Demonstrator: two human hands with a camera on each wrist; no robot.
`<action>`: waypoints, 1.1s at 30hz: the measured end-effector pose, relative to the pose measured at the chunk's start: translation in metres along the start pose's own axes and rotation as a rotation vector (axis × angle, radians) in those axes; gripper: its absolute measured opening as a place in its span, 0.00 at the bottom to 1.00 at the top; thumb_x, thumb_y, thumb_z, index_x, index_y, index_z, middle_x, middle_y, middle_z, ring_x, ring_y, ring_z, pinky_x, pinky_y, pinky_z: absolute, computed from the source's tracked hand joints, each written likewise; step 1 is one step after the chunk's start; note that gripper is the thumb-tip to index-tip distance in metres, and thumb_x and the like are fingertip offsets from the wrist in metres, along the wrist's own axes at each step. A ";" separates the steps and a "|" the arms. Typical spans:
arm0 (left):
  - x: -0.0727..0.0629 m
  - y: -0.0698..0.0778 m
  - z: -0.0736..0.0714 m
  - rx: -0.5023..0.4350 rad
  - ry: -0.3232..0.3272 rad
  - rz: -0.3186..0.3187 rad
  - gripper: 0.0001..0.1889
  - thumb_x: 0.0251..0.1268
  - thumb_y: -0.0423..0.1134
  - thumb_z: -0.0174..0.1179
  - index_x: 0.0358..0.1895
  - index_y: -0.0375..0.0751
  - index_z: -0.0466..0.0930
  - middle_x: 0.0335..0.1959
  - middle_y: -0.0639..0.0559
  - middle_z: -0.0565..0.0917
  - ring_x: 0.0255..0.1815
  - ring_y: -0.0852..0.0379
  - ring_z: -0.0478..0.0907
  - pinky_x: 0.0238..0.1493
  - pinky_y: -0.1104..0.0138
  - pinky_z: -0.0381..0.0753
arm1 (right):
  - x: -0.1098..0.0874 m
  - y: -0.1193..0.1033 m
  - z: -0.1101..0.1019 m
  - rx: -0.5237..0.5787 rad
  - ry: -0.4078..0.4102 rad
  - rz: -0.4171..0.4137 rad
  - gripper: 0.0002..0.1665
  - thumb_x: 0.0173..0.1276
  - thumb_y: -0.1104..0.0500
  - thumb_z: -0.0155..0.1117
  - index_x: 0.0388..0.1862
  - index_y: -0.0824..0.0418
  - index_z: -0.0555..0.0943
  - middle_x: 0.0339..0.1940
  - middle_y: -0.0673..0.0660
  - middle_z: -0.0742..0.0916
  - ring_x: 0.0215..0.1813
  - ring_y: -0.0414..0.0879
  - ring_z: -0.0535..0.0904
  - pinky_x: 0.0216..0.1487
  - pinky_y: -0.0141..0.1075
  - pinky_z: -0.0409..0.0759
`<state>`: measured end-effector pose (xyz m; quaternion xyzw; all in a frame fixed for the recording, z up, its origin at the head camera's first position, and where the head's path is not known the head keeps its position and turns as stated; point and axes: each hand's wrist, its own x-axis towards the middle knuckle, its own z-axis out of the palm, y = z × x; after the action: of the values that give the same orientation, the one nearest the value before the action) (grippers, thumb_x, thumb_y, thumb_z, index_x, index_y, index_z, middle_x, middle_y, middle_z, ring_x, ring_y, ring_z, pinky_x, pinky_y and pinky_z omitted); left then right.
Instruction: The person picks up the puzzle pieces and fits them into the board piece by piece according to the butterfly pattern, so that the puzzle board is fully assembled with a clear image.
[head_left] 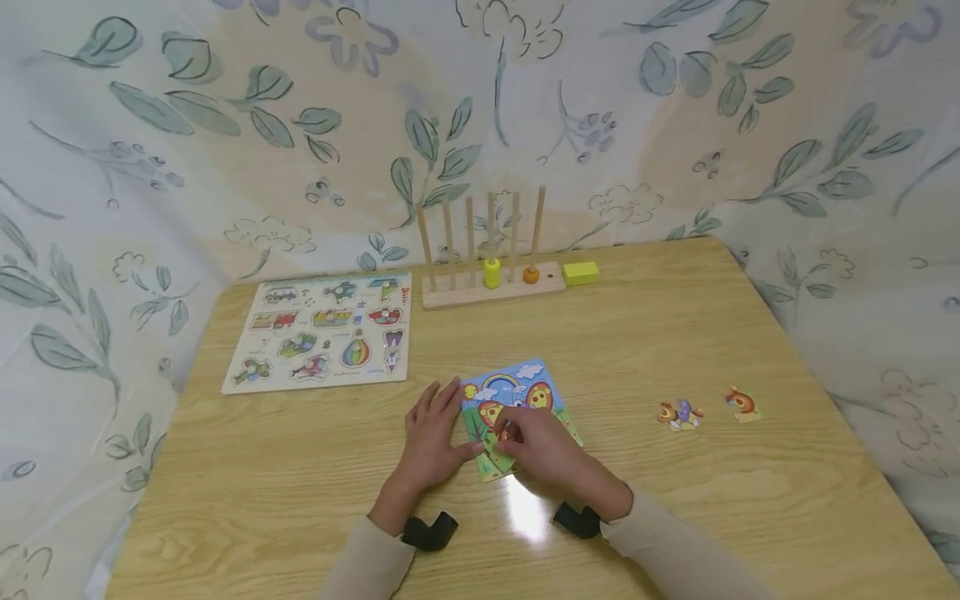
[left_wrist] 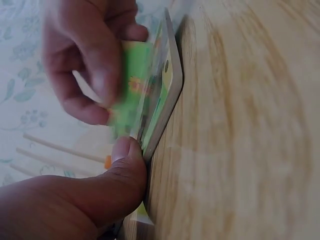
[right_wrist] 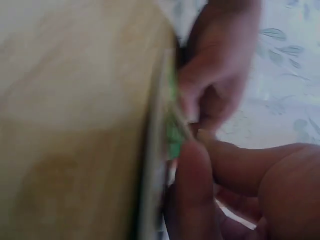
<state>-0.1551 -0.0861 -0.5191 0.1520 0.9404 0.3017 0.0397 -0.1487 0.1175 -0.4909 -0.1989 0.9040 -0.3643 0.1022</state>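
The left hand (head_left: pixel 433 440) lies palm down, its fingers (head_left: pixel 426 403) extended and its thumb (head_left: pixel 467 452) stretched out toward the right hand (head_left: pixel 543 443), whose curled fingers and thumb close in a pinch. Both beige-sleeved forearms (head_left: pixel 678 546) angle inward.

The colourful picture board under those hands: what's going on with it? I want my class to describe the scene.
A person has both hands at the picture board. The left hand rests along its left side, while the right hand pinches a green piece, tilted over the board. One loose piece and another loose piece lie on the table, off to the right.
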 end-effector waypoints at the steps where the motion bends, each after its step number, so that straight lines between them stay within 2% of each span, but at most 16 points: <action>1: 0.000 0.000 0.001 0.004 0.001 0.000 0.46 0.51 0.52 0.70 0.73 0.38 0.60 0.76 0.48 0.58 0.77 0.40 0.45 0.68 0.38 0.49 | 0.001 0.000 0.003 -0.024 0.009 0.013 0.06 0.61 0.58 0.69 0.35 0.56 0.81 0.16 0.43 0.75 0.19 0.34 0.67 0.21 0.28 0.66; 8: 0.002 -0.001 0.003 0.010 -0.002 -0.003 0.47 0.52 0.52 0.70 0.73 0.39 0.59 0.76 0.49 0.58 0.78 0.41 0.44 0.68 0.38 0.49 | 0.007 0.005 0.009 -0.134 0.056 0.040 0.11 0.56 0.54 0.71 0.29 0.55 0.77 0.16 0.43 0.76 0.19 0.34 0.68 0.19 0.28 0.65; 13: 0.002 -0.001 0.004 0.012 0.001 0.003 0.47 0.52 0.53 0.70 0.73 0.38 0.59 0.76 0.49 0.58 0.78 0.41 0.44 0.67 0.38 0.50 | 0.010 0.006 0.007 -0.162 0.043 0.035 0.17 0.54 0.52 0.74 0.31 0.54 0.73 0.16 0.43 0.75 0.18 0.35 0.67 0.19 0.29 0.64; 18: 0.001 -0.001 0.003 0.007 0.003 -0.001 0.47 0.51 0.52 0.70 0.73 0.38 0.59 0.76 0.49 0.57 0.78 0.40 0.44 0.68 0.38 0.49 | 0.015 -0.003 0.005 -0.185 -0.003 0.085 0.28 0.52 0.50 0.76 0.43 0.58 0.71 0.16 0.46 0.75 0.17 0.38 0.67 0.16 0.31 0.63; 24: 0.000 -0.003 0.004 0.008 0.005 0.000 0.47 0.51 0.51 0.70 0.73 0.39 0.59 0.76 0.49 0.57 0.78 0.40 0.44 0.68 0.38 0.49 | 0.022 -0.011 0.005 -0.347 -0.042 0.161 0.46 0.47 0.42 0.77 0.59 0.61 0.67 0.14 0.48 0.76 0.15 0.41 0.69 0.13 0.34 0.64; 27: 0.001 -0.003 0.005 0.018 0.009 -0.001 0.47 0.51 0.51 0.71 0.73 0.39 0.59 0.76 0.49 0.58 0.77 0.40 0.45 0.68 0.38 0.49 | 0.022 -0.014 0.005 -0.393 -0.040 0.161 0.46 0.45 0.41 0.77 0.57 0.60 0.68 0.13 0.48 0.75 0.15 0.42 0.69 0.13 0.34 0.64; 30: 0.001 -0.002 0.004 0.019 0.012 -0.001 0.47 0.51 0.52 0.71 0.73 0.39 0.60 0.76 0.48 0.58 0.77 0.40 0.45 0.68 0.38 0.49 | 0.021 -0.014 0.005 -0.386 -0.043 0.138 0.41 0.45 0.42 0.78 0.52 0.60 0.70 0.14 0.48 0.75 0.16 0.41 0.68 0.14 0.34 0.64; 33: 0.001 -0.002 0.004 0.012 0.009 0.001 0.47 0.50 0.51 0.71 0.73 0.39 0.60 0.76 0.49 0.58 0.77 0.40 0.45 0.67 0.37 0.49 | 0.024 -0.013 0.004 -0.381 -0.098 0.121 0.35 0.46 0.43 0.78 0.46 0.59 0.72 0.17 0.48 0.77 0.18 0.42 0.71 0.16 0.35 0.66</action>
<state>-0.1557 -0.0847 -0.5236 0.1511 0.9423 0.2969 0.0343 -0.1658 0.0964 -0.4854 -0.1775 0.9608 -0.1697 0.1284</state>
